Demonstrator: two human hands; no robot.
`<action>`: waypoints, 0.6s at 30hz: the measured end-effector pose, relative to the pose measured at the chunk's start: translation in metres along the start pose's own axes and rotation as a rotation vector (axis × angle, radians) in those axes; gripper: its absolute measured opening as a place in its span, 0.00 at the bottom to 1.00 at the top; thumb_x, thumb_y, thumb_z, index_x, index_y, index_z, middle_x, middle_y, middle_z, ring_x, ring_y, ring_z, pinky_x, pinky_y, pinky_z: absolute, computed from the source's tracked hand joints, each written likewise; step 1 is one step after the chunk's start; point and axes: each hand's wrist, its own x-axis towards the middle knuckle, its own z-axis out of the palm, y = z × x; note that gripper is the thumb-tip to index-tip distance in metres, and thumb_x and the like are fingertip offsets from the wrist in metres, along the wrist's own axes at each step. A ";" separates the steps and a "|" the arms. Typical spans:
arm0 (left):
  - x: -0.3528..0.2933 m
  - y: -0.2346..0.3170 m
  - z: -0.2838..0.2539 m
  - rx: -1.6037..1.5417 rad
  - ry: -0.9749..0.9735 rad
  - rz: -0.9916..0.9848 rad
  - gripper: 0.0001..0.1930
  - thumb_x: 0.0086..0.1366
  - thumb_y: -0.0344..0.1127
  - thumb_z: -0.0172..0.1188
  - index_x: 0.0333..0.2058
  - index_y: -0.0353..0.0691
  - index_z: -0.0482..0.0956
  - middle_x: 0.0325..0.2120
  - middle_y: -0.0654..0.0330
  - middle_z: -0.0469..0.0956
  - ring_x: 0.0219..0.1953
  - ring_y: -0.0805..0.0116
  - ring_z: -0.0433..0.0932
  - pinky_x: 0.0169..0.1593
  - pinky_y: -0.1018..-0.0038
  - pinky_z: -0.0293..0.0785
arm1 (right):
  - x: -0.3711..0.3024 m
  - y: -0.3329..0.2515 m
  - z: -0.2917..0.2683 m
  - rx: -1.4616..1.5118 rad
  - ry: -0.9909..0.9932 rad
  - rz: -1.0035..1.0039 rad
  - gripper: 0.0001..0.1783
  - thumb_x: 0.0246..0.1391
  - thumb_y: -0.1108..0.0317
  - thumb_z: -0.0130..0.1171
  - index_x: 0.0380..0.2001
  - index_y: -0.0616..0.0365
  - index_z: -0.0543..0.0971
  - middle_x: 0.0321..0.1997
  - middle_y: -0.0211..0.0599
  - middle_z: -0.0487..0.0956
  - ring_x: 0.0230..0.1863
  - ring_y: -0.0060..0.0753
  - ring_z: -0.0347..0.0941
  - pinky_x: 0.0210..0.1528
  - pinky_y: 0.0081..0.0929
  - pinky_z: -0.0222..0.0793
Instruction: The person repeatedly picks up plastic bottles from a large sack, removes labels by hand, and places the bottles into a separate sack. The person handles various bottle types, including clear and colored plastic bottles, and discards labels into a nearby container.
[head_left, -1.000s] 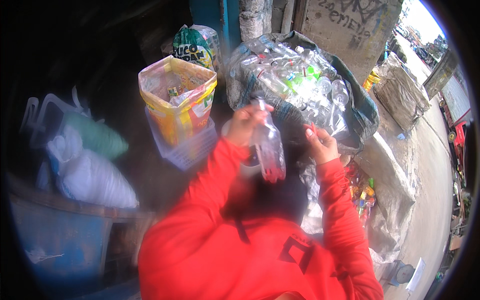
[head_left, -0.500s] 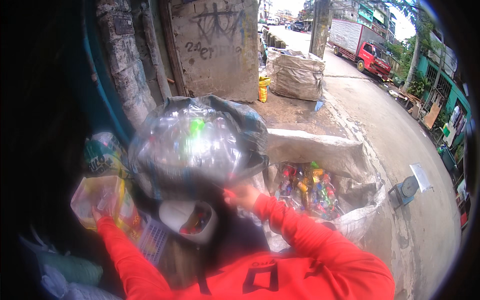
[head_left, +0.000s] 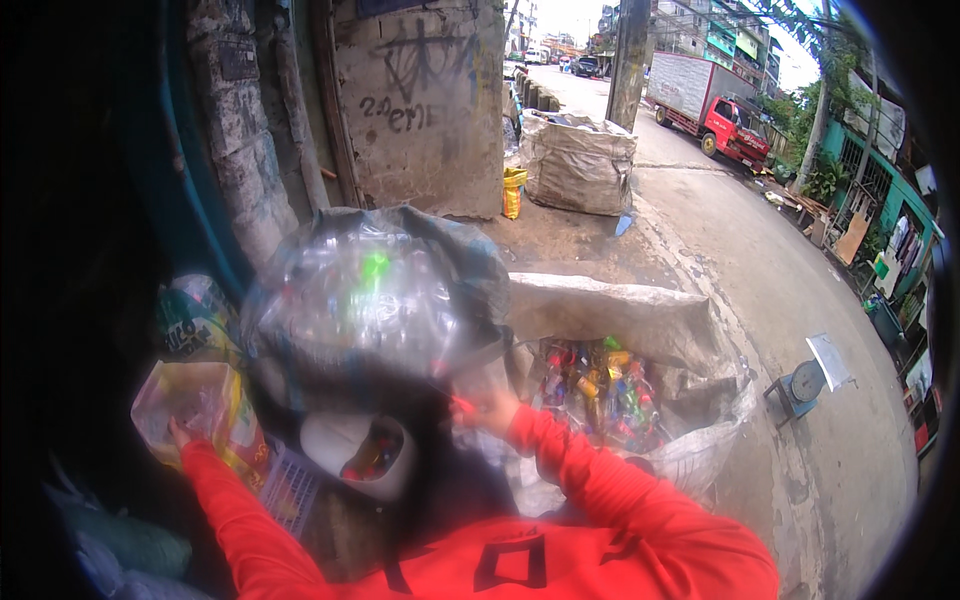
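My left hand (head_left: 186,434) reaches into a pale, open-topped container (head_left: 152,392) with yellow, printed sides. Clear plastic lies by its fingers, which are mostly hidden. Held closed, my right hand (head_left: 490,402) is around a slim red thing (head_left: 462,404), blurred, at the near right edge of a big dark sack. That sack (head_left: 480,245) bulges with clear plastic bottles (head_left: 400,305), one bright green piece (head_left: 375,268) among them. Right of my right hand, a wide white sack (head_left: 615,310) stands open with coloured bottles (head_left: 590,385) inside.
Below the dark sack sits a white tub (head_left: 335,435) with small dark and red bits in it. A purple plastic basket (head_left: 288,490) is near my left forearm. On the road at right stands a blue dial scale (head_left: 795,388). Farther off are a bulky sack (head_left: 575,165) and a truck (head_left: 700,100).
The whole view has shifted a little, so things sit slightly lower and more to the left. My left hand stays at the container, and the clear bottle by its fingers shows less.
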 end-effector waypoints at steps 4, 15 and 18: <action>0.001 0.008 0.014 0.093 0.000 0.024 0.34 0.63 0.58 0.41 0.61 0.42 0.55 0.57 0.58 0.59 0.58 0.64 0.57 0.59 0.67 0.52 | -0.005 -0.002 -0.006 -0.073 -0.005 -0.036 0.20 0.44 0.57 0.65 0.39 0.60 0.80 0.32 0.38 0.80 0.34 0.25 0.75 0.41 0.24 0.69; -0.308 -0.092 0.165 0.436 -1.170 0.171 0.21 0.56 0.33 0.62 0.47 0.36 0.70 0.37 0.57 0.76 0.37 0.71 0.76 0.43 0.76 0.74 | -0.023 -0.072 0.030 -0.358 0.079 -0.419 0.27 0.38 0.56 0.68 0.42 0.61 0.78 0.38 0.47 0.79 0.40 0.41 0.77 0.44 0.30 0.70; -0.344 -0.101 0.181 0.472 -1.281 0.028 0.21 0.56 0.30 0.61 0.49 0.39 0.68 0.39 0.59 0.76 0.39 0.72 0.76 0.42 0.77 0.75 | -0.027 -0.075 0.027 -0.337 0.077 -0.372 0.25 0.38 0.56 0.68 0.40 0.60 0.78 0.34 0.47 0.80 0.36 0.39 0.78 0.40 0.28 0.72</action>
